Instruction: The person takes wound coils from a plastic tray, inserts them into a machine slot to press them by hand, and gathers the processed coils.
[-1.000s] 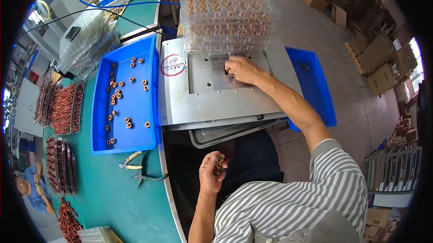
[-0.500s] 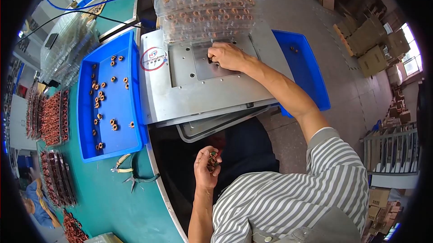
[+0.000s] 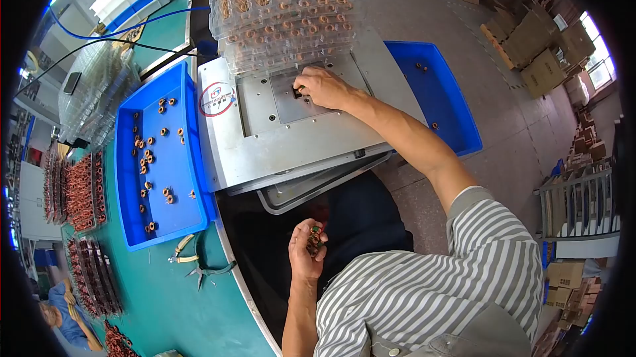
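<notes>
My left hand [image 3: 307, 249] is curled around several small coils [image 3: 315, 240], palm up, in front of my lap. On the machine's metal plate [image 3: 285, 151], my right hand [image 3: 321, 88] pinches a small dark piece at the slot in the middle; the fingers partly hide it. Just behind that hand rises a stack of clear trays [image 3: 285, 19] filled with copper-coloured coils. Left of the machine, a blue bin [image 3: 162, 188] holds scattered loose coils.
Another blue bin [image 3: 440, 92] with a few coils is right of the machine. Pliers [image 3: 202, 269] and cutters lie on the green table [image 3: 179, 310]. Red coil stacks [image 3: 86, 191] stand at the left. A co-worker [image 3: 69, 317] appears at the lower left; cartons [image 3: 543, 72] are at the right.
The camera view has shifted, moving the machine and bins leftward in the picture. My right hand stays at the plate's slot, and my left hand still holds the coils. One more coil shows in the right bin.
</notes>
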